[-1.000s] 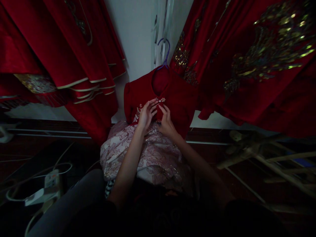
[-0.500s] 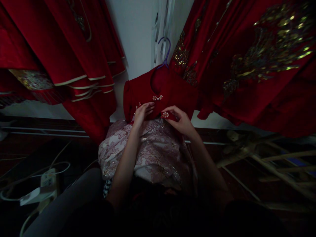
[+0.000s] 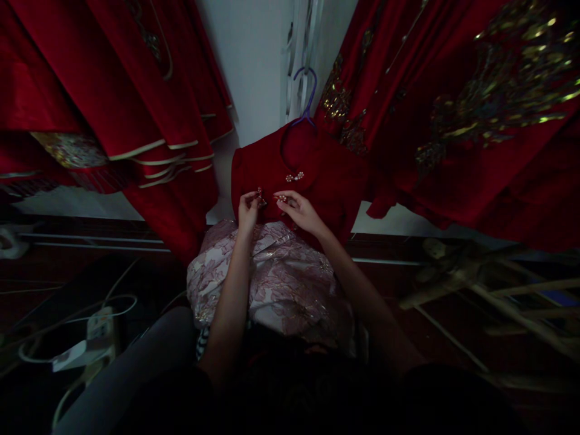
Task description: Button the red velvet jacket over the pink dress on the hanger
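Note:
A red garment (image 3: 258,160) with a beaded flower fastener (image 3: 294,177) at its neckline hangs from a purple hanger (image 3: 309,96). My left hand (image 3: 248,212) pinches a small beaded ornament (image 3: 260,197) at the left of the chest. Close by, my right hand (image 3: 301,211) is closed in a pinch on another beaded ornament (image 3: 281,198). A narrow gap separates the two sets of fingertips. Pale pink brocade fabric (image 3: 290,278) with metallic threads lies bunched over my lap, below both wrists.
Red garments with pale piping (image 3: 149,90) hang on the left. Others with gold sequins (image 3: 493,90) hang on the right. A power strip (image 3: 100,332) with white cables sits at lower left, and a wooden frame (image 3: 466,278) stands at lower right.
My right hand has moved left with its beaded ornament, toward my left hand. My left hand has shifted slightly left, and its fingers have closed on the ornament there.

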{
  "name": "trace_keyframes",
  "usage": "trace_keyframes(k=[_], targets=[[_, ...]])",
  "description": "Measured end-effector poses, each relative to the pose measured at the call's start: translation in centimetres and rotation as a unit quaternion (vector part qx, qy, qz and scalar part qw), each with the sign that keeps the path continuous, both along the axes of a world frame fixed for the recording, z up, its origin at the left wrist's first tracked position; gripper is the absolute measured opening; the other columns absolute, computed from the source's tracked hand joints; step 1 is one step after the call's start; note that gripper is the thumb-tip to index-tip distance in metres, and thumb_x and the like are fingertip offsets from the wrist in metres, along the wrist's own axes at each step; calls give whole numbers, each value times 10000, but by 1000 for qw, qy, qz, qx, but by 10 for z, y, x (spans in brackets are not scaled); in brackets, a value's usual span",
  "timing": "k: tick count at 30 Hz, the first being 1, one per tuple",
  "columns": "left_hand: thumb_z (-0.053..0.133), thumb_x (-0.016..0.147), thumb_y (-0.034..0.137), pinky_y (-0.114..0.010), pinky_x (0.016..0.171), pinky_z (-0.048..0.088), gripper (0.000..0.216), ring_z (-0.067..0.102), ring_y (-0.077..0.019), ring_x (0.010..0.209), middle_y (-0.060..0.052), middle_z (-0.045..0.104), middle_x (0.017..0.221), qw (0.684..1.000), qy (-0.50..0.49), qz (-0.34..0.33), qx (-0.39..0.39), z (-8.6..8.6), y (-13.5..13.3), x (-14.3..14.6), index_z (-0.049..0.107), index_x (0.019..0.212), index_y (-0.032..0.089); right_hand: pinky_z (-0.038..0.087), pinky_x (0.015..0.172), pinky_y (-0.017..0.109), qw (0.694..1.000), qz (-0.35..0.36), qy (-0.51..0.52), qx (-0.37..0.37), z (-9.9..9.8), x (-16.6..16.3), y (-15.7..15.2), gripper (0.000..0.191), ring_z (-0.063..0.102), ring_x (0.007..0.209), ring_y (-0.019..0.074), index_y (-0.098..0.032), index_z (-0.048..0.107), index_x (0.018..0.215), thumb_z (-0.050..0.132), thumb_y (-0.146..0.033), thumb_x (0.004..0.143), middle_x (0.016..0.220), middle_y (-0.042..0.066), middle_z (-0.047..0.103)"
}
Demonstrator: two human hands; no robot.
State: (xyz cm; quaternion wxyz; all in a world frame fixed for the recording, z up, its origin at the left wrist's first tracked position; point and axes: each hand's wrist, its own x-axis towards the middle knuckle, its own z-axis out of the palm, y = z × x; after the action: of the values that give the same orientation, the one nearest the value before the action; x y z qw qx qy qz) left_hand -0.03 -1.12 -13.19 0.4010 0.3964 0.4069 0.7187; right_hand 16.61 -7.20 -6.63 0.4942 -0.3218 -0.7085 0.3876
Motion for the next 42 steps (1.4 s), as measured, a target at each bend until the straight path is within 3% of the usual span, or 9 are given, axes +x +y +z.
trace_keyframes(k=[3, 7, 12, 20, 27, 35, 42], targets=[[675, 719, 369, -244, 735, 542, 289, 652, -102, 784, -41, 674, 940, 1000, 5, -24, 4, -4, 3, 0, 575, 926, 194, 584, 719, 272, 1000, -14, -17, -5, -7, -7, 20, 248, 664, 763, 114, -197, 626, 1082, 505, -319, 904, 1033, 54, 687], [671, 710, 422, -281, 771, 553, 346, 670, -121, 798, -54, 692, 913, 998, -6, -54, 7, -6, 3, -3, 592, 947, 183, 582, 777, 284, 990, -85, -95, 64, -15, -15, 33, 284, 674, 831, 126, -198, 661, 1124, 551, -208, 862, 1091, 73, 663], [679, 695, 389, -307, 823, 555, 343, 684, -131, 833, -69, 712, 943, 998, -3, -57, 15, -5, 1, -3, 647, 955, 167, 562, 794, 280, 973, -154, -145, 90, -14, -26, 43, 244, 688, 758, 129, -193, 692, 1056, 611, -178, 827, 942, 43, 719], [698, 691, 356, -321, 889, 537, 359, 690, -147, 918, -105, 718, 1041, 998, -21, -65, 18, -3, -2, -3, 685, 988, 156, 553, 767, 267, 965, -160, -180, 99, -14, -35, 54, 223, 699, 766, 140, -209, 709, 1043, 596, -195, 851, 939, 37, 743], [729, 678, 329, -339, 917, 524, 318, 682, -165, 925, -99, 729, 982, 998, 40, -21, 42, -2, 2, 2, 686, 927, 135, 544, 802, 276, 944, -219, -219, 111, -16, -42, 51, 238, 686, 812, 154, -229, 714, 1079, 583, -231, 880, 1024, 59, 720], [675, 688, 190, -331, 878, 533, 181, 678, -167, 832, -87, 733, 907, 990, 130, 33, 38, 4, -6, 1, 710, 850, 116, 533, 830, 244, 942, -220, -233, 103, -13, -43, 47, 273, 686, 851, 138, -220, 703, 1130, 551, -218, 903, 1098, 49, 702], [719, 645, 169, -328, 878, 536, 305, 684, -157, 838, -82, 726, 901, 998, 27, -4, 62, -1, 0, 7, 665, 941, 117, 533, 835, 257, 944, -208, -234, 101, -11, -40, 45, 273, 676, 830, 141, -236, 713, 1104, 564, -183, 882, 1033, 43, 702]])
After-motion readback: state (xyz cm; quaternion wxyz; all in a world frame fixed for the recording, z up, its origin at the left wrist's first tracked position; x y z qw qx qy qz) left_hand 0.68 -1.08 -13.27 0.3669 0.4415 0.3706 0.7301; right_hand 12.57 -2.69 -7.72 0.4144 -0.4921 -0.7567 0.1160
